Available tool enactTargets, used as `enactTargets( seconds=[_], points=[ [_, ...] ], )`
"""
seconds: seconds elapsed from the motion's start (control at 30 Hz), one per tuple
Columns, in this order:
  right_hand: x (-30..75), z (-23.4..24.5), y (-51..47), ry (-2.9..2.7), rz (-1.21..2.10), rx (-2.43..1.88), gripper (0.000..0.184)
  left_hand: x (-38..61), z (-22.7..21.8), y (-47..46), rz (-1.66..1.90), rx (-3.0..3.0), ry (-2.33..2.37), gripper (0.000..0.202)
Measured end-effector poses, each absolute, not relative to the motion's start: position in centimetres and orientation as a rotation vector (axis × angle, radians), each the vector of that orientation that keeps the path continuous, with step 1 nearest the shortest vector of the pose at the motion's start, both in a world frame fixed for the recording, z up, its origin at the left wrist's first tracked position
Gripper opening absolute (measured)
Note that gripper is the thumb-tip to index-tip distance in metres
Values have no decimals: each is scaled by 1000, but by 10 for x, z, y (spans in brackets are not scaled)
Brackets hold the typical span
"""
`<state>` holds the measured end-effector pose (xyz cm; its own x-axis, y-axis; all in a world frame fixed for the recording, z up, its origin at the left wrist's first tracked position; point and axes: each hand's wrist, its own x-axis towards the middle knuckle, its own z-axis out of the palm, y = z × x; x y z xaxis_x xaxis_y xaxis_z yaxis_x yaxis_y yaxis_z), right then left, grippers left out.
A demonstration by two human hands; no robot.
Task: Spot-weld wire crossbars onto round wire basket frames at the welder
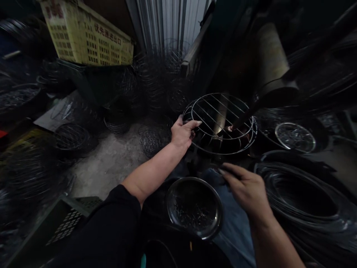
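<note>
My left hand [184, 133] grips the left rim of a round wire rack [208, 128], its thumb over the edge and its fingers curled below. The rack has parallel bars across the top and is set around the metal electrodes [221, 115] of a machine. My right hand [245, 186] is in front of the rack and apart from it, thumb and fingers pinched together. Whatever may be between those fingertips is too small and dark to make out. Below the hands, a shiny metal bowl [170, 204] holds many short metal pieces [192, 214].
A coil of wire [306, 193] lies at the right, near another steel bowl [295, 137]. The machine's thick cylindrical arm [272, 56] hangs at upper right. A yellow crate [86, 37] stands at back left, a green crate [64, 223] at lower left. Stacked wire racks [30, 171] line the left.
</note>
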<state>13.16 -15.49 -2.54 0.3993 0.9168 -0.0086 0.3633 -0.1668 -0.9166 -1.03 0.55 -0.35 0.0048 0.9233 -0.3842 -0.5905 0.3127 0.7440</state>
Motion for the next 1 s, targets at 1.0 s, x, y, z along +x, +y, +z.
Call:
enactTargets(
  seconds=[1.0],
  points=[
    [118,-40,-86,-705,361,-1460,34,-7,8,28,1208,514,927,56]
  ],
)
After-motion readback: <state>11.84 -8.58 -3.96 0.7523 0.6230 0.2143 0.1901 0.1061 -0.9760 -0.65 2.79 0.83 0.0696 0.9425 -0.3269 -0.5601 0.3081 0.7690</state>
